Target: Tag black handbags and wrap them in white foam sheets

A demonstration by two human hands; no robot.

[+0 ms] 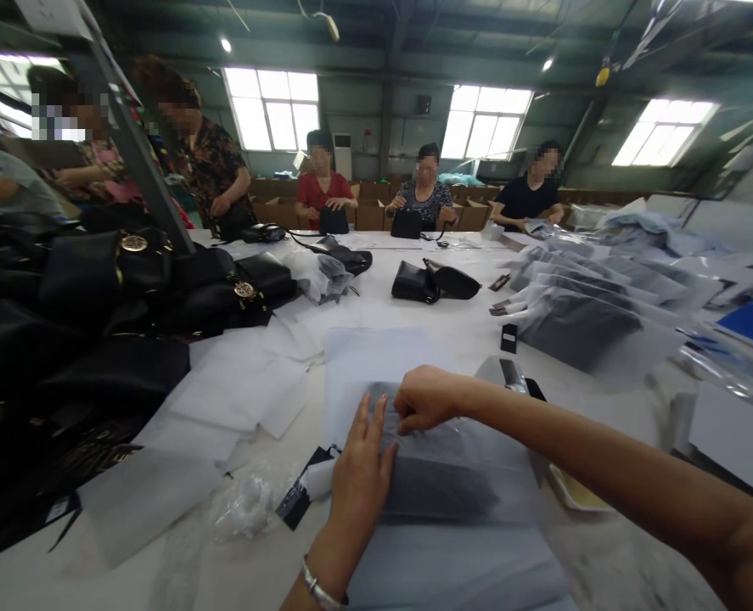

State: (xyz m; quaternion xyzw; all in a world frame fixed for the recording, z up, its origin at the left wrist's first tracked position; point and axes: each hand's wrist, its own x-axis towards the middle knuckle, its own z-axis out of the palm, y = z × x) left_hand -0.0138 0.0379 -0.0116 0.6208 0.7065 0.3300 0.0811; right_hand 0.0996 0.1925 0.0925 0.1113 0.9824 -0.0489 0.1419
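Observation:
In front of me lies a dark, flat item seen through a translucent wrapper point(440, 488). It rests on pale sheets of paper point(471, 564). My left hand point(363, 467) lies on the wrapper's left side, its fingers stretched out and slightly apart. Close to those fingertips, my right hand point(427, 399) bends down with curled fingers, closed on the wrapper's upper part. What lies under the curled fingers is partly hidden. Left of my left hand are a black tag point(296, 502) and a crumpled piece of clear plastic point(245, 507).
Black handbags point(121, 280) are heaped at left, beside loose white sheets point(223, 382). Wrapped dark items point(580, 314) are stacked at right. A black bag point(414, 282) and a small black tag point(509, 338) lie farther back. Several people stand or sit around the table.

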